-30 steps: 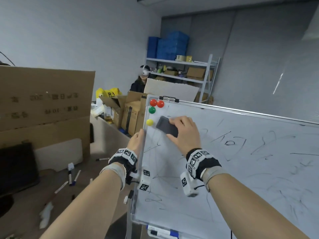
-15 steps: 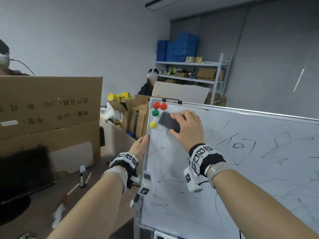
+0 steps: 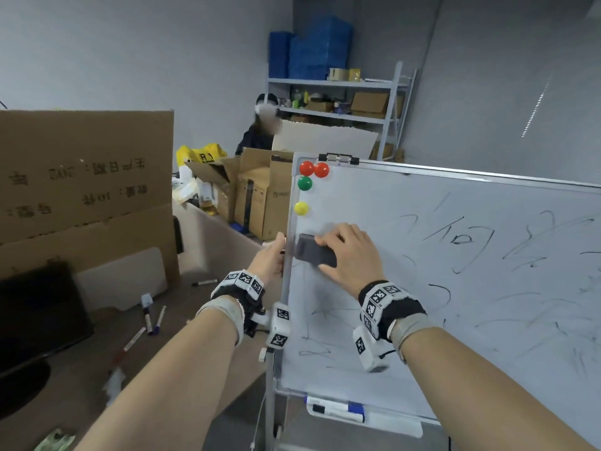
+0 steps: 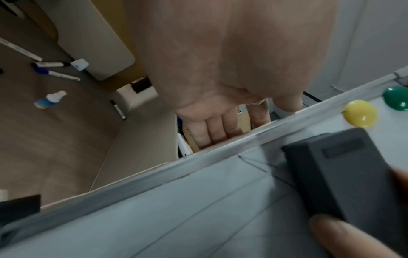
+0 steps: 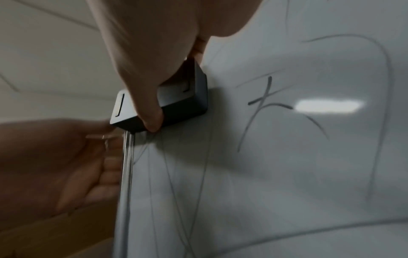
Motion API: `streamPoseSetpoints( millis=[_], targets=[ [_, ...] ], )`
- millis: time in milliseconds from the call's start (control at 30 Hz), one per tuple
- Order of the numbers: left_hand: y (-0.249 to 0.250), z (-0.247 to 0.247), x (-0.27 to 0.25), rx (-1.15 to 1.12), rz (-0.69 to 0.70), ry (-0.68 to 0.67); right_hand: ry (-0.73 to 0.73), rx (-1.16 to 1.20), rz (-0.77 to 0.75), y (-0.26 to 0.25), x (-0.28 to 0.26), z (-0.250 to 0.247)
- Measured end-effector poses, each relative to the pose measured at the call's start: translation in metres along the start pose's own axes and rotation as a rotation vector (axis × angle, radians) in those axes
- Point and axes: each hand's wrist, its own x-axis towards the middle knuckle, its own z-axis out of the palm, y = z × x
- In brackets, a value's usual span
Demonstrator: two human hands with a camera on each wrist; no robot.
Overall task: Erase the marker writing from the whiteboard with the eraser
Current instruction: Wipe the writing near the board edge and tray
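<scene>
Your right hand clamped on the eraser, pressed flat to the board (near its left edge), your left hand gripping that edge, fingers curled behind.

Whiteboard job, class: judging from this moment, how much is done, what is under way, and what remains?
Done: a small patch near the yellow magnet looks wiped. In hand: the right hand presses the dark grey block eraser at the white whiteboard's left edge, which the left hand steadies. Left: black marker strokes cover most of it.
</scene>
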Motion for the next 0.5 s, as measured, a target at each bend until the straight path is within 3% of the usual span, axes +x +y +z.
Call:
streamPoseSetpoints(
  millis=[100,167,267,433,500],
  targets=[
    [-0.002,-0.001,-0.005,-0.149,-0.035,-0.05,0.143,0.014,0.176,0.005,0.02,-0.02],
    [-0.008,-0.003,-0.005,-0.167,-0.034,-0.041,0.202,0.004,0.215,0.005,0.03,-0.027],
    [-0.021,-0.004,-0.002,-0.194,-0.067,-0.03,0.118,0.014,0.121,-0.009,0.016,-0.008],
    [-0.06,-0.006,0.006,-0.18,-0.155,-0.006,-0.108,-0.011,-0.028,-0.034,-0.052,0.054],
    [-0.074,-0.009,0.005,-0.191,-0.204,-0.022,-0.114,-0.019,-0.032,-0.033,-0.057,0.057]
  ],
)
